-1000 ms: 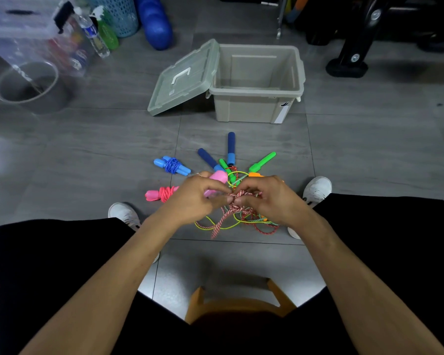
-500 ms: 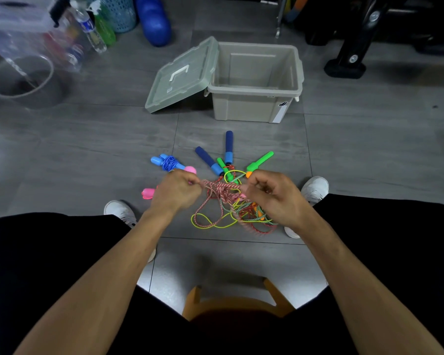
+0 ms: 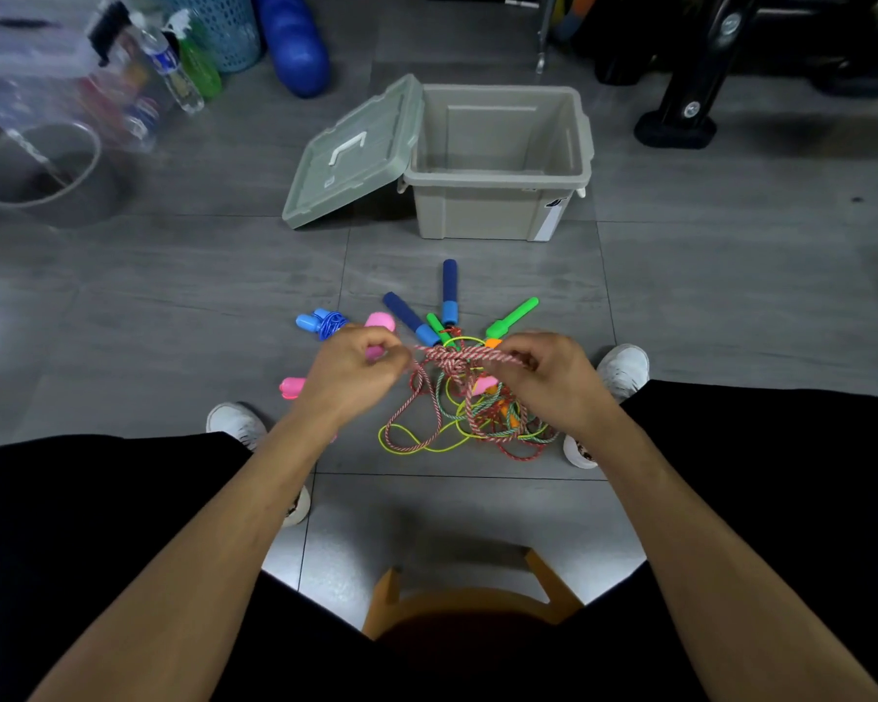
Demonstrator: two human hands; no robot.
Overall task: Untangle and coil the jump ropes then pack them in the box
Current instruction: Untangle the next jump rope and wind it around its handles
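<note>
Since half a second ago, your hands have pulled wider apart, drawing the red-and-white twisted jump rope point(image 3: 457, 354) taut between them above the grey tiled floor point(image 3: 173, 306). Your left hand point(image 3: 353, 369) and right hand point(image 3: 548, 377) each have fingers pinched on that rope, its knot mid-span. Below it lies the tangled multicoloured rope pile point(image 3: 477, 423); beyond that stands the open grey plastic box point(image 3: 498, 205).

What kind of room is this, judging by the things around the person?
Probably a home gym or a sports storage room. On the grey tiled floor stand a blue foam roller and the black base of some exercise equipment, and tangled jump ropes lie in front of an open storage box.
</note>
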